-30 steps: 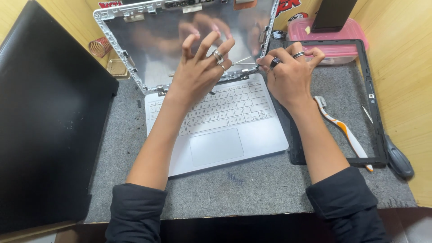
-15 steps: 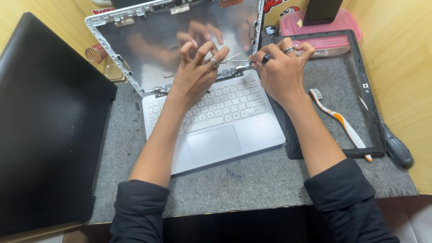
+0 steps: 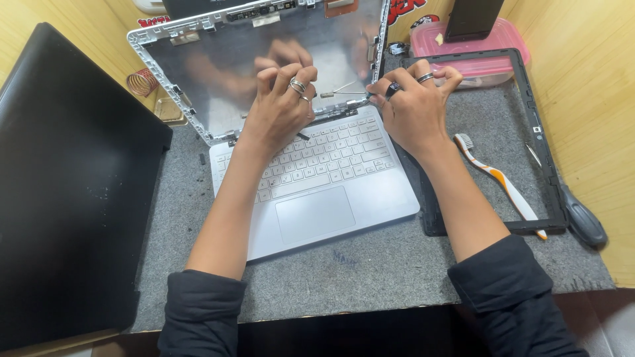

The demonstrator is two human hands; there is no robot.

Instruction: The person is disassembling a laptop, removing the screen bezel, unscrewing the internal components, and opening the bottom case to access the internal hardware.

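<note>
Both curled hands, left hand (image 3: 281,112) and right hand (image 3: 413,109), at laptop (image 3: 331,192) hinge, grip unclear

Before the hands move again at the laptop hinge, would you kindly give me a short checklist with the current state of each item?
1. Left hand rests on the laptop at the hinge line: ok.
2. Right hand at the right hinge corner: ok.
3. What the right fingertips pinch: cannot tell.
4. Black bezel frame lies apart, flat on the grey mat: ok.
5. Toothbrush and screwdriver lie clear of both hands: ok.
</note>
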